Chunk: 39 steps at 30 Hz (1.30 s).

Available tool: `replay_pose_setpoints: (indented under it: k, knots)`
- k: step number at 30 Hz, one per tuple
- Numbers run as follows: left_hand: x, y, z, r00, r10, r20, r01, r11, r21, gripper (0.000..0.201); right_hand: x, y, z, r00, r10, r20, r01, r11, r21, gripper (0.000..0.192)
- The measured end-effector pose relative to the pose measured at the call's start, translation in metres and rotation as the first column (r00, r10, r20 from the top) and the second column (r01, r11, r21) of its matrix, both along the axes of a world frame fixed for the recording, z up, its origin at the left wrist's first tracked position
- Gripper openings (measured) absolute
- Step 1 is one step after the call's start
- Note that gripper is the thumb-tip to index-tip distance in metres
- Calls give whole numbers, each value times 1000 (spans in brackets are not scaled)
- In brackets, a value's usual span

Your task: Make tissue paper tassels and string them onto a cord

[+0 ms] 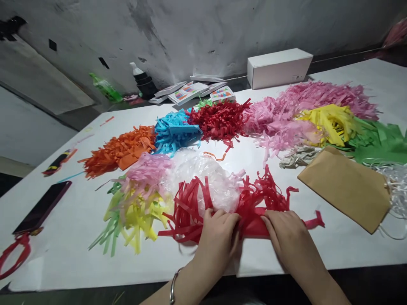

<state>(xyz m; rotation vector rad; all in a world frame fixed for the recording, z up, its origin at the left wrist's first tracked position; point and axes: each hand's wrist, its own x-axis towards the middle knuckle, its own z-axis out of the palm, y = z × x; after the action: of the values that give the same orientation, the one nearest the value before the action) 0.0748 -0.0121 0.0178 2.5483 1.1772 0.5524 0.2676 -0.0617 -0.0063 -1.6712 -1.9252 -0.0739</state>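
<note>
Both my hands press on a red fringed tissue-paper piece (254,203) lying at the near edge of the white table (79,254). My left hand (218,237) pinches its middle fold, with red fringe fanning out to its left. My right hand (288,235) holds the flat red strip just to the right, fingers curled onto it. Behind the red piece lies a crumpled clear plastic bag (203,173), and to its left a finished bundle of pink, yellow and green fringe (140,203).
Piles of fringed paper lie across the table: orange (122,150), blue (174,131), dark red (219,120), pink (305,110), yellow (330,120), green (381,142). A brown envelope (346,186) lies at right, a phone (43,207) and red scissors (14,254) at left, a white box (278,67) at the back.
</note>
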Motion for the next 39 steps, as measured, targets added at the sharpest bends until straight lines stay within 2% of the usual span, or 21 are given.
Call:
replay_pose_setpoints:
  k: [5,7,9,10,12,14,15,17,20,24,27,30,33,36,39]
  knots:
    - [6,5,4,979,97,-180,-104,994,-27,11,1,14,0,998,-52,46,55,997,-52,31]
    - [8,6,4,972,111,-208,-119,992,-29,8,2,15,5,992,-96,79,97,995,-14,26]
    - [10,6,3,968,118,-219,-130,991,-38,6,4,11,12,985,-137,102,129,988,86,17]
    - [10,6,3,968,119,-220,-132,990,-45,5,5,8,15,989,-116,93,102,985,139,16]
    - [11,6,1,970,116,-216,-132,990,-59,5,5,0,18,999,31,33,-37,982,187,17]
    - [11,7,1,971,117,-210,-133,989,-63,4,3,-8,14,982,189,-26,-183,971,155,17]
    - [11,7,1,971,116,-207,-131,989,-62,5,1,-11,9,975,220,-36,-214,968,131,18]
    - [11,8,2,974,107,-201,-124,990,-72,5,-4,-14,-2,978,210,-5,-208,972,113,21]
    - [6,7,8,980,60,-190,-88,986,-141,6,-7,-14,-10,981,188,47,-193,969,157,26]
    - [-10,7,18,978,-27,-209,-16,980,-200,21,3,-22,-1,983,173,67,-184,960,210,23]
    - [-25,10,29,974,14,-226,-41,993,-113,31,12,-34,5,980,183,73,-195,952,238,24]
    - [-32,6,42,990,95,-100,-86,992,92,39,15,-43,2,989,143,32,-146,963,227,24]
    - [-21,-12,51,998,18,66,-31,980,195,39,11,-46,2,994,108,18,-109,969,224,21]
    - [0,-28,43,990,-98,100,80,982,168,32,8,-50,10,991,132,30,-136,963,234,22]
    - [10,-23,28,991,-99,91,84,983,161,23,10,-55,17,972,210,102,-229,943,242,31]
